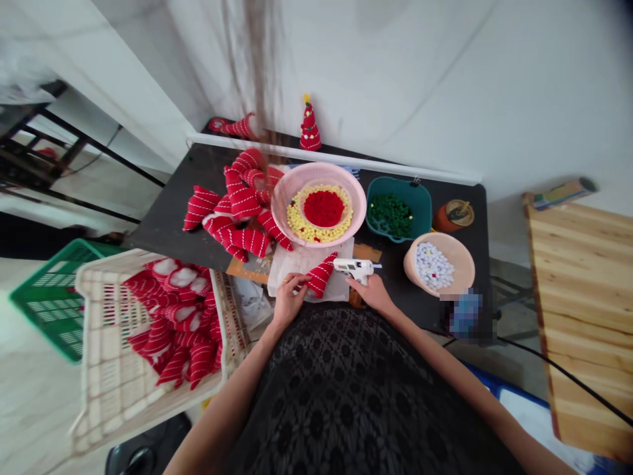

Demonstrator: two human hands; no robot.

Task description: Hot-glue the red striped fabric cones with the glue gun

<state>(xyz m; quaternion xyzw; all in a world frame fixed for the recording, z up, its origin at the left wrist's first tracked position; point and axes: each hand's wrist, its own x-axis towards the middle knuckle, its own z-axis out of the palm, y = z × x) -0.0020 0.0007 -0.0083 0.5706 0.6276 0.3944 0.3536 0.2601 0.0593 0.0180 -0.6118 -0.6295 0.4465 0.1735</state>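
In my right hand (372, 291) is a white glue gun (355, 266), its nozzle end close to a red cone (322, 274) with white stitched stripes. My left hand (291, 295) grips that cone near its wide end, over a pale sheet (341, 290) on the black table. Just beyond stands a pink basket (279, 204) of yellow pompoms (297, 221), with a smaller bowl of red pompoms (324, 208) in its middle. To the right are a teal basket (423, 198) of dark green pompoms (390, 214) and a peach tub (462, 264) of white pompoms (432, 264).
Striped red cones (242, 198) are heaped at the table's left. A white crate (106, 330) beside me holds several more, next to a green crate (44, 290). A decorated cone (310, 128) with a yellow top stands against the wall. A wooden table (583, 303) is at right.
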